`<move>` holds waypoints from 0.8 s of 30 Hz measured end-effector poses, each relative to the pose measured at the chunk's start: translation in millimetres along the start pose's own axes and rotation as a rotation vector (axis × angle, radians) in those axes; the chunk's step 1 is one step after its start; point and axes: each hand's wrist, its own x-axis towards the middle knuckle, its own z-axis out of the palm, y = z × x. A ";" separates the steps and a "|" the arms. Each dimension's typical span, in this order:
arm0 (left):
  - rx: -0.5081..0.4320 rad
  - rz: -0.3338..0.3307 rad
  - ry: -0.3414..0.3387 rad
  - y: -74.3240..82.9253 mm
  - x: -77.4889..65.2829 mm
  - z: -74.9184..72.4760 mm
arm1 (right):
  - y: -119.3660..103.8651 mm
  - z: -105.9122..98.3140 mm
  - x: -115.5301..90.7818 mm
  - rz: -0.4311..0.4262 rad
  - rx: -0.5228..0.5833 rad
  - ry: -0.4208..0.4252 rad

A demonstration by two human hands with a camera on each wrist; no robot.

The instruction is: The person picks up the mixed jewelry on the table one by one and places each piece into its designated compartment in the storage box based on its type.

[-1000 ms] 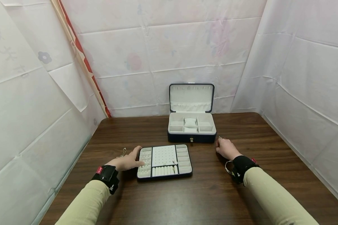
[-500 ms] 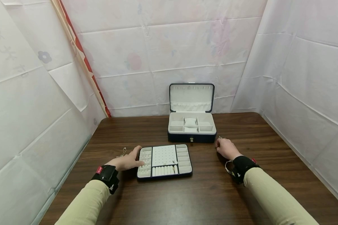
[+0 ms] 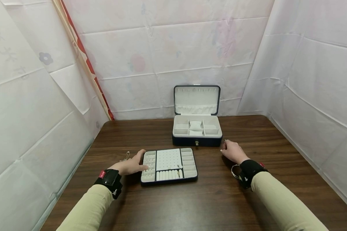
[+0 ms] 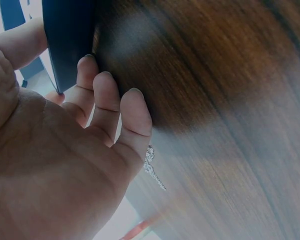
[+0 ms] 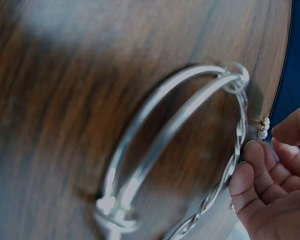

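My left hand [image 3: 131, 166] grips the left edge of a jewelry tray [image 3: 169, 160], thumb over its compartments and fingers along the outer side. In the left wrist view the tray's dark side stands between thumb and fingers. My right hand [image 3: 234, 152] is by the front right corner of the navy jewelry box [image 3: 196, 141]. Thumb and index finger pinch a small pearl-and-gold earring [image 5: 263, 129] at their tips, in the right wrist view. A silver bangle [image 5: 165, 112] hangs at the right wrist; its twisted strand passes close to the curled fingers.
The box's lid [image 3: 196, 100] stands raised at the back, with small white cushions [image 3: 195, 125] in its middle compartments. A silver chain [image 4: 152, 167] lies on the wooden table [image 3: 208, 205] beyond the left hand. White cloth [image 3: 162, 48] walls off the back and sides.
The right fingertips have shifted slightly, and a small pale bit of the earring now shows at their left. The left hand, the tray and the box have stayed put.
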 end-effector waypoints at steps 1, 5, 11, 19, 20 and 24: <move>0.000 0.000 0.001 0.0 0.1 0.0 | -0.5 -0.7 -0.3 0.019 0.003 -0.002; 0.006 -0.002 0.001 -0.1 0.0 -0.2 | -1.1 -1.0 -0.3 0.045 -0.025 -0.008; 0.012 -0.004 0.002 0.4 -0.4 0.1 | -0.6 3.4 2.2 0.018 -0.091 -0.006; 0.008 -0.001 -0.001 1.9 -1.6 -0.4 | 0.4 6.4 3.0 -0.063 -0.124 0.047; 0.008 -0.001 -0.001 1.9 -1.6 -0.5 | 1.3 6.4 3.0 -0.072 -0.121 0.047; 0.007 -0.002 0.000 2.2 -1.9 -0.5 | 4.9 5.5 2.9 -0.095 -0.103 0.041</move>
